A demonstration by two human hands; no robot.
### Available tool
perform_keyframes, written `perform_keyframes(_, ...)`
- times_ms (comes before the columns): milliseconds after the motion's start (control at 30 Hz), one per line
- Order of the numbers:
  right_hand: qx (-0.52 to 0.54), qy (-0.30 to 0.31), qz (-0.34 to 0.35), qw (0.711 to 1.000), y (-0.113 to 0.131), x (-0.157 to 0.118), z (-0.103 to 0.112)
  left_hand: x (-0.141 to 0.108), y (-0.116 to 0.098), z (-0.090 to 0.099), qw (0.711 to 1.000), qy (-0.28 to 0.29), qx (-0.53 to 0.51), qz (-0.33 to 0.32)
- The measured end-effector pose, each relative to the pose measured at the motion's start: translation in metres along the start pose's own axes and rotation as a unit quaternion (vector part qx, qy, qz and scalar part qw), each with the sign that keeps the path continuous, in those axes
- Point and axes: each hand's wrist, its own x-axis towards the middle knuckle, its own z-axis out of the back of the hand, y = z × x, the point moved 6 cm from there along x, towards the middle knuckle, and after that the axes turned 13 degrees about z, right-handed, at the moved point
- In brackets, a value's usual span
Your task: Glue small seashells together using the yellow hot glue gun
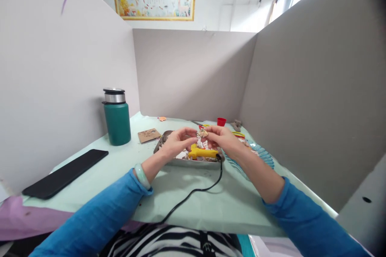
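Above a metal tray (193, 164), my right hand (221, 138) pinches a small beige, shell-like piece (202, 133) between thumb and fingers. My left hand (181, 141) is just left of that piece, fingers curved and thumb apart, with nothing visible in its grasp. Whether its fingertips touch the piece I cannot tell. Below both hands a yellow glue gun (203, 153) lies across the tray, its black cord (193, 192) running over the table's front edge. White and brownish bits (181, 155) fill part of the tray, partly hidden by my hands.
A blue ribbed plate (262, 156) stands right of the tray. Farther back are a red cup (221, 121) and a grey lump (236, 125). To the left are a brown card (149, 135), a green bottle (117, 122) and a black flat object (66, 173). Grey partitions (193, 74) enclose the table.
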Motion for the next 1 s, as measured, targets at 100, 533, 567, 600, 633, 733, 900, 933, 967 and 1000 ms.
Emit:
perform_keyframes(100,-0.002,-0.017,0.007,1.000,-0.005,0.001,-0.013,-0.001,-0.002,0.001,1.000,-0.010,-0.026,-0.004)
perform_keyframes(533,-0.301,-0.026,0.229,0.925,0.025,-0.006,-0.001,0.003,0.001,0.010,0.994,-0.054,0.085,-0.048)
perform_keyframes(567,-0.322,-0.016,0.245,0.914,0.027,-0.007,-0.002,0.002,0.001,0.010,0.990,-0.060,0.111,-0.059)
perform_keyframes(600,-0.341,-0.006,0.256,0.905,0.028,-0.008,-0.004,0.002,0.001,0.010,0.986,-0.066,0.136,-0.071)
perform_keyframes(633,-0.358,0.003,0.264,0.895,0.028,-0.009,-0.006,0.001,0.000,0.009,0.982,-0.071,0.156,-0.082)
perform_keyframes(733,-0.405,0.016,0.280,0.870,0.025,-0.011,-0.014,0.000,-0.001,0.007,0.973,-0.087,0.189,-0.104)
perform_keyframes(900,-0.428,0.024,0.268,0.863,0.025,-0.012,-0.016,-0.001,-0.004,0.003,0.976,-0.081,0.172,-0.102)
perform_keyframes(933,-0.424,0.022,0.259,0.867,0.028,-0.011,-0.010,-0.002,-0.005,0.002,0.977,-0.079,0.171,-0.095)
perform_keyframes(967,-0.421,0.015,0.246,0.873,0.031,-0.011,-0.001,-0.002,-0.005,0.002,0.978,-0.081,0.173,-0.087)
perform_keyframes(1000,-0.421,0.002,0.229,0.878,0.033,-0.011,0.012,-0.002,-0.005,0.003,0.978,-0.088,0.174,-0.080)
